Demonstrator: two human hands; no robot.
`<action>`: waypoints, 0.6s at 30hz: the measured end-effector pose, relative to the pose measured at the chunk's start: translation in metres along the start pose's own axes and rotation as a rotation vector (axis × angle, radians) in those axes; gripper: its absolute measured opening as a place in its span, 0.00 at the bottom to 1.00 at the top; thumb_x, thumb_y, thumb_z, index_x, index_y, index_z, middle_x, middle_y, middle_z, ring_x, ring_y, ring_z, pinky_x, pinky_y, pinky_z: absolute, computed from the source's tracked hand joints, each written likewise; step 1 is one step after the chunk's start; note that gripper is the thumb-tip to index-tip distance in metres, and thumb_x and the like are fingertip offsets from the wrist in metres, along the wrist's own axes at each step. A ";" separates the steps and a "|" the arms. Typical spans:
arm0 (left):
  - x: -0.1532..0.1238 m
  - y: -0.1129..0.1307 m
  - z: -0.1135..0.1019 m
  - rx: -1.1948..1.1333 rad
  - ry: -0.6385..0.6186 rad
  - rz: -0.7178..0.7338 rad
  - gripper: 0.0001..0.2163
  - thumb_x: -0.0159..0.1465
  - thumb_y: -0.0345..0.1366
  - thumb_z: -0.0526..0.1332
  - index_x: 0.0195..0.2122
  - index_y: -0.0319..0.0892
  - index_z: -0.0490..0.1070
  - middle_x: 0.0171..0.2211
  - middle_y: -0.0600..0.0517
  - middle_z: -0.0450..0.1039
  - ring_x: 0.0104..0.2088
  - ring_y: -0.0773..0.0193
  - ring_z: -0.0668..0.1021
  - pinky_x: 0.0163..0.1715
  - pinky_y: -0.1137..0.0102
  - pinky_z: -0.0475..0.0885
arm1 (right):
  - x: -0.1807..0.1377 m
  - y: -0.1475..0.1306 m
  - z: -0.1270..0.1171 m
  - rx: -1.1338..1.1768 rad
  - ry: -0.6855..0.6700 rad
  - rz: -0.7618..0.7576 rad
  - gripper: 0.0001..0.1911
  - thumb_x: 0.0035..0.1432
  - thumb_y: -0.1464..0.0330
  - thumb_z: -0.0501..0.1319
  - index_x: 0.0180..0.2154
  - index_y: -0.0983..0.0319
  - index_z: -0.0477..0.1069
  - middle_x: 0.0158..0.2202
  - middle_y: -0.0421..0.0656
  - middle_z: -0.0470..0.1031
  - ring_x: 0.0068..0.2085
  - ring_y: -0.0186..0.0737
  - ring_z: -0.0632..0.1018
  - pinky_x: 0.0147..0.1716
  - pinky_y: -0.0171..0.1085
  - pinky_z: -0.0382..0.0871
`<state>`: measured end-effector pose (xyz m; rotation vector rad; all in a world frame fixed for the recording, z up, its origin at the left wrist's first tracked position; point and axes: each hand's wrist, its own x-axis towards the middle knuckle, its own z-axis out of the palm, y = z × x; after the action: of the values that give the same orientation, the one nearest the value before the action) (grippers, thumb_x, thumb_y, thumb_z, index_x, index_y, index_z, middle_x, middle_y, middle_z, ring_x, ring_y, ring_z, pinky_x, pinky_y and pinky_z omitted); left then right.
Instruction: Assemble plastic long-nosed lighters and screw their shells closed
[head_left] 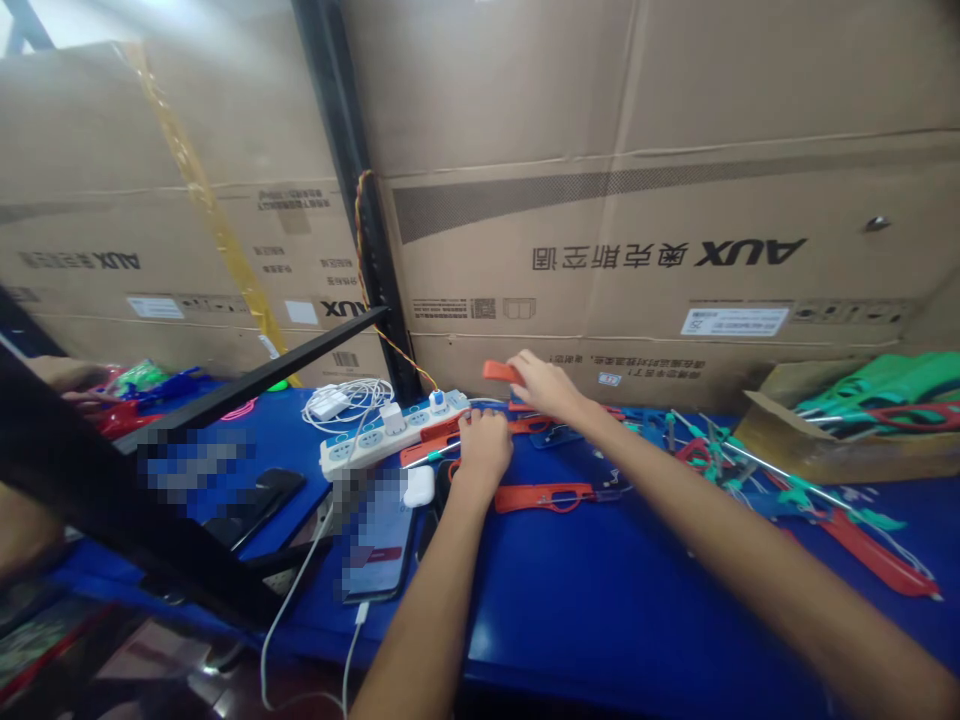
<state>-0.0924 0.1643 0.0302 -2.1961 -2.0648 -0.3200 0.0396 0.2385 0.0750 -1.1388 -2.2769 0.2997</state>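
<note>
My right hand is raised near the cardboard at the back, its fingers pinched on the end of an orange plastic piece. Lower and to the left, my left hand rests over the blue table with its fingers curled down. Orange handle-like parts and a thin metal rod with a green fitting lie against its fingertips; whether they grip any of these is hidden. Another orange handle with an oval opening lies on the table, right of my left wrist.
A white power strip with plugs and a phone on a cable lie left of my hands. Rods and green parts are piled at right, beside an open carton. Black shelf posts stand at left. Another person's arm shows far left.
</note>
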 end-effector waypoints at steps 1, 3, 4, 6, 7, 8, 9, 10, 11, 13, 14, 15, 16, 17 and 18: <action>0.000 0.000 -0.002 -0.003 0.015 0.002 0.13 0.70 0.34 0.55 0.50 0.37 0.74 0.51 0.38 0.77 0.56 0.46 0.74 0.55 0.54 0.67 | -0.010 0.003 -0.010 0.044 0.032 -0.001 0.18 0.66 0.63 0.63 0.54 0.63 0.69 0.57 0.51 0.71 0.53 0.48 0.76 0.54 0.52 0.71; 0.001 0.002 -0.007 -0.012 0.047 0.019 0.13 0.71 0.36 0.54 0.53 0.38 0.73 0.53 0.39 0.76 0.56 0.47 0.73 0.55 0.56 0.67 | -0.040 0.010 -0.031 0.147 0.071 0.004 0.18 0.66 0.61 0.61 0.54 0.62 0.66 0.53 0.51 0.73 0.49 0.47 0.78 0.53 0.50 0.72; 0.001 0.004 -0.009 -0.018 0.065 0.030 0.14 0.72 0.36 0.54 0.54 0.39 0.72 0.54 0.40 0.75 0.56 0.48 0.73 0.55 0.57 0.66 | -0.059 0.014 -0.040 0.200 0.064 0.004 0.18 0.67 0.58 0.59 0.53 0.61 0.65 0.50 0.49 0.74 0.47 0.46 0.79 0.50 0.49 0.74; 0.001 0.008 -0.011 -0.034 0.101 0.052 0.14 0.73 0.36 0.51 0.55 0.40 0.70 0.54 0.41 0.75 0.56 0.50 0.73 0.56 0.58 0.65 | -0.102 0.021 -0.054 0.320 -0.016 0.021 0.19 0.67 0.54 0.58 0.51 0.59 0.65 0.46 0.47 0.77 0.41 0.44 0.81 0.38 0.45 0.78; 0.002 0.010 -0.011 -0.043 0.117 0.060 0.14 0.74 0.36 0.50 0.54 0.40 0.70 0.54 0.41 0.75 0.56 0.51 0.73 0.56 0.58 0.65 | -0.123 0.025 -0.058 0.515 -0.134 0.063 0.21 0.64 0.55 0.62 0.51 0.59 0.65 0.47 0.47 0.76 0.40 0.43 0.81 0.37 0.45 0.78; 0.002 0.012 -0.010 -0.053 0.129 0.067 0.14 0.74 0.36 0.49 0.54 0.41 0.70 0.54 0.42 0.75 0.56 0.51 0.73 0.56 0.58 0.65 | -0.142 0.028 -0.061 0.676 -0.226 0.114 0.26 0.60 0.57 0.67 0.54 0.58 0.63 0.46 0.45 0.76 0.41 0.43 0.81 0.39 0.45 0.78; 0.003 0.013 -0.007 -0.063 0.136 0.076 0.14 0.74 0.35 0.49 0.53 0.41 0.71 0.54 0.42 0.75 0.56 0.50 0.73 0.55 0.58 0.65 | -0.159 0.030 -0.062 0.778 -0.250 0.149 0.32 0.56 0.59 0.70 0.58 0.57 0.60 0.45 0.43 0.77 0.42 0.43 0.81 0.42 0.46 0.78; 0.003 0.015 -0.005 -0.072 0.137 0.086 0.13 0.74 0.35 0.50 0.52 0.41 0.71 0.53 0.42 0.76 0.56 0.50 0.74 0.54 0.57 0.65 | -0.172 0.032 -0.063 0.833 -0.271 0.179 0.37 0.54 0.61 0.72 0.60 0.56 0.58 0.45 0.43 0.76 0.44 0.43 0.81 0.46 0.47 0.77; 0.004 0.016 -0.001 -0.080 0.135 0.098 0.12 0.73 0.35 0.51 0.51 0.41 0.72 0.52 0.42 0.76 0.55 0.50 0.74 0.54 0.57 0.66 | -0.181 0.033 -0.063 0.866 -0.314 0.208 0.38 0.54 0.62 0.73 0.61 0.55 0.58 0.46 0.42 0.77 0.45 0.43 0.81 0.49 0.48 0.75; 0.004 0.018 0.004 -0.089 0.126 0.117 0.11 0.73 0.34 0.52 0.49 0.41 0.73 0.52 0.42 0.77 0.54 0.49 0.74 0.53 0.57 0.66 | -0.192 0.033 -0.062 0.932 -0.354 0.223 0.36 0.53 0.64 0.73 0.59 0.54 0.59 0.48 0.42 0.77 0.46 0.42 0.81 0.52 0.50 0.74; 0.004 0.019 0.006 -0.091 0.121 0.124 0.11 0.73 0.34 0.52 0.50 0.42 0.73 0.52 0.42 0.77 0.54 0.49 0.75 0.53 0.56 0.66 | -0.195 0.033 -0.062 0.954 -0.367 0.221 0.33 0.54 0.64 0.73 0.57 0.54 0.62 0.49 0.42 0.77 0.46 0.42 0.81 0.52 0.50 0.73; 0.004 0.020 0.007 -0.092 0.115 0.132 0.11 0.73 0.34 0.52 0.51 0.42 0.72 0.52 0.42 0.77 0.54 0.49 0.75 0.53 0.56 0.66 | -0.197 0.033 -0.062 0.967 -0.373 0.213 0.29 0.54 0.63 0.73 0.54 0.55 0.64 0.49 0.43 0.78 0.47 0.43 0.81 0.53 0.50 0.72; 0.004 0.021 0.007 -0.093 0.108 0.144 0.12 0.73 0.35 0.52 0.52 0.42 0.72 0.52 0.43 0.77 0.53 0.50 0.75 0.53 0.57 0.66 | -0.198 0.033 -0.062 0.964 -0.373 0.209 0.25 0.54 0.63 0.73 0.51 0.56 0.67 0.50 0.43 0.78 0.48 0.43 0.81 0.54 0.50 0.71; 0.003 0.023 0.006 -0.095 0.100 0.161 0.12 0.73 0.35 0.52 0.53 0.43 0.72 0.51 0.43 0.78 0.53 0.51 0.76 0.54 0.57 0.66 | -0.199 0.033 -0.062 0.944 -0.363 0.207 0.22 0.55 0.62 0.72 0.48 0.56 0.69 0.50 0.43 0.78 0.49 0.44 0.80 0.54 0.50 0.71; 0.003 0.025 0.005 -0.099 0.089 0.182 0.12 0.74 0.36 0.52 0.53 0.43 0.72 0.51 0.44 0.78 0.53 0.51 0.76 0.55 0.58 0.65 | -0.200 0.033 -0.062 0.910 -0.353 0.206 0.20 0.55 0.61 0.72 0.46 0.57 0.70 0.50 0.43 0.78 0.50 0.44 0.79 0.54 0.49 0.70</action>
<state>-0.0672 0.1663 0.0275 -2.3578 -1.8248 -0.5009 0.1926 0.0977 0.0328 -0.8428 -1.8895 1.5282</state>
